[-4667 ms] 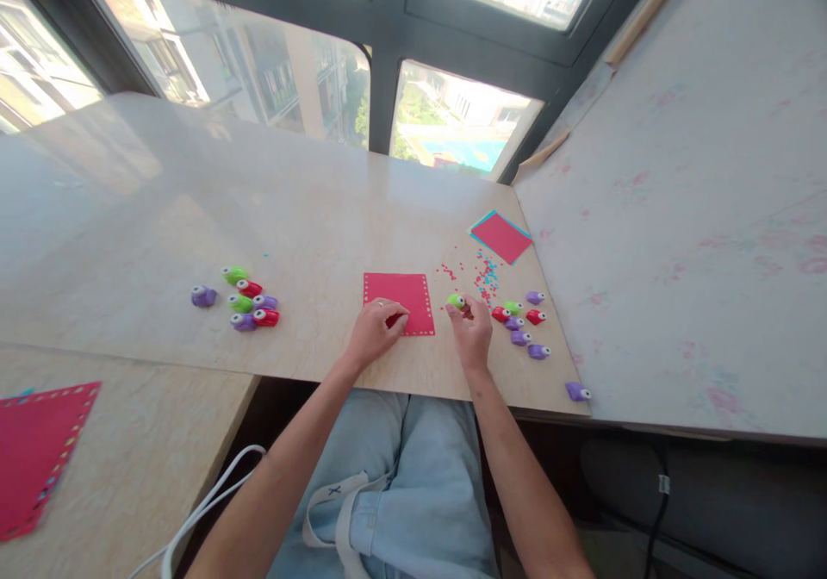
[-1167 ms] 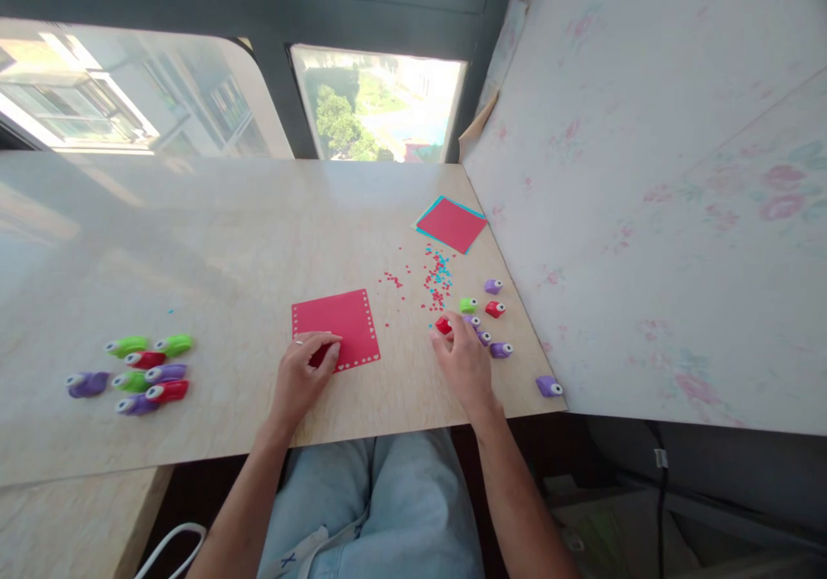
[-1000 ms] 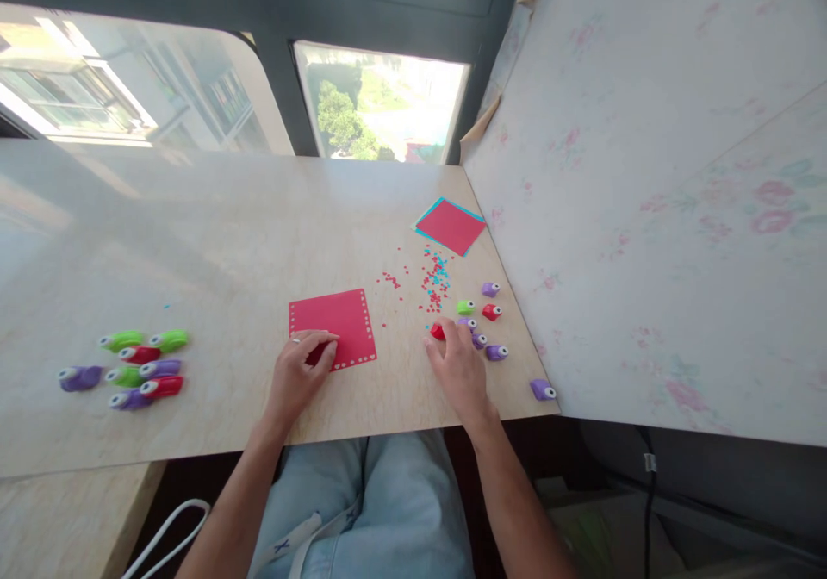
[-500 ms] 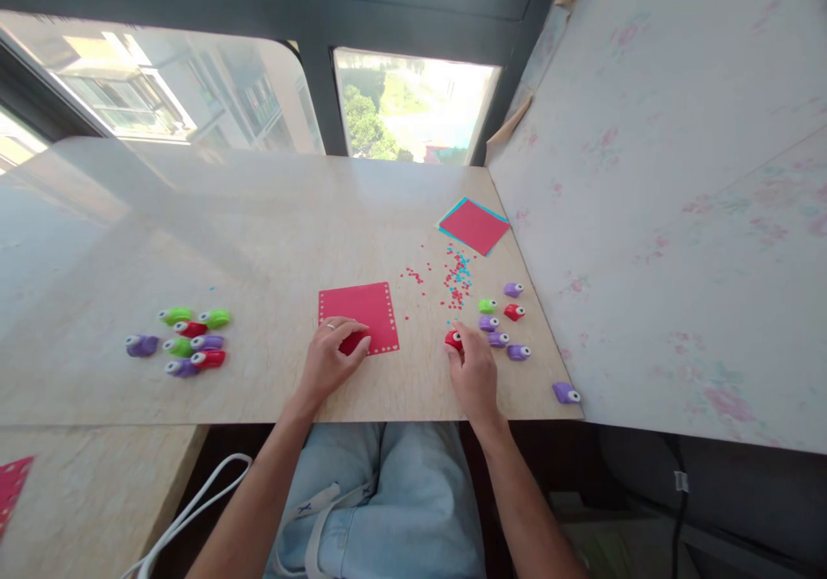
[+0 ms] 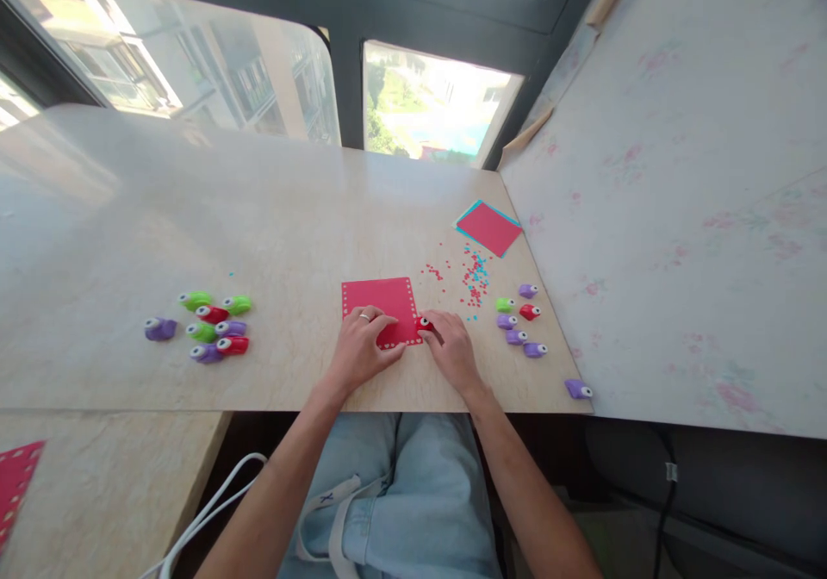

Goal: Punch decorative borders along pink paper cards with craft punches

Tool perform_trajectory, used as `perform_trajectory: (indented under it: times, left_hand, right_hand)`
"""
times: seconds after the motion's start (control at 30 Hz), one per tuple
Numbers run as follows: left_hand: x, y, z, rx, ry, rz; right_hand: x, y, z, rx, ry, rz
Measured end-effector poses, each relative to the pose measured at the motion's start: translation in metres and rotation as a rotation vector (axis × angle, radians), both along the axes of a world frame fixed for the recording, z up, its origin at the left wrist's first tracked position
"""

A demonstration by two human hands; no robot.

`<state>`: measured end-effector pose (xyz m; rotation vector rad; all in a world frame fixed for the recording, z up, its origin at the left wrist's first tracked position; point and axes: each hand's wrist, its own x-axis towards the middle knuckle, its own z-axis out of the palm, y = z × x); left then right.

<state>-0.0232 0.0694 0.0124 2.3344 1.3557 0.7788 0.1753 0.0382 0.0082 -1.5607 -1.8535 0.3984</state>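
At the near edge of the table [image 5: 129, 217], just in front of me, my left hand [image 5: 362, 346] lies flat with fingers spread on the near half of the red paper square [image 5: 380, 301], pinning it down. My right hand [image 5: 452, 351] pinches a small red punch [image 5: 424, 324] between thumb and fingertips, and the punch sits right at the square's near right corner, touching the paper edge or just over it; I cannot tell whether the paper is inside its slot. The punch lies at the far left tip of my right hand, its eyed end pointing left toward the paper, so its long axis runs roughly left to right along the near edge. The right hand is the one on the punch; the left hand is just beside it, with only a narrow gap between them.

Counting: to the right I see six loose punches, one green, one red and four purple, the last one [image 5: 577, 388] lying apart near the table's right corner. To the left is a cluster of seven punches [image 5: 207, 329]: three green, two red and at least two purple. One more red sheet on a blue one [image 5: 489, 227] lies far right, with scattered red and blue punched bits [image 5: 475, 273] between it and my square. A corner of another red sheet [image 5: 16, 476] shows at near left.
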Motion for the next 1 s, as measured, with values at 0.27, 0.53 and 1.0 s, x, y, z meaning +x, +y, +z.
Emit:
perform_trajectory:
  times: [0.27,0.53,1.0]
  left_hand:
    - [-0.005,0.006,-0.001,-0.061,-0.027,-0.037]
    - [-0.001,0.009,0.007,-0.048,0.118,-0.055]
    - [0.017,0.007,0.016,-0.079,0.178,0.088]
  right_hand:
    - [0.002,0.000,-0.001,0.020,0.007,-0.026]
    - [0.005,0.000,-0.001,0.001,0.078,-0.063]
    - [0.012,0.001,-0.006,0.010,0.161,-0.039]
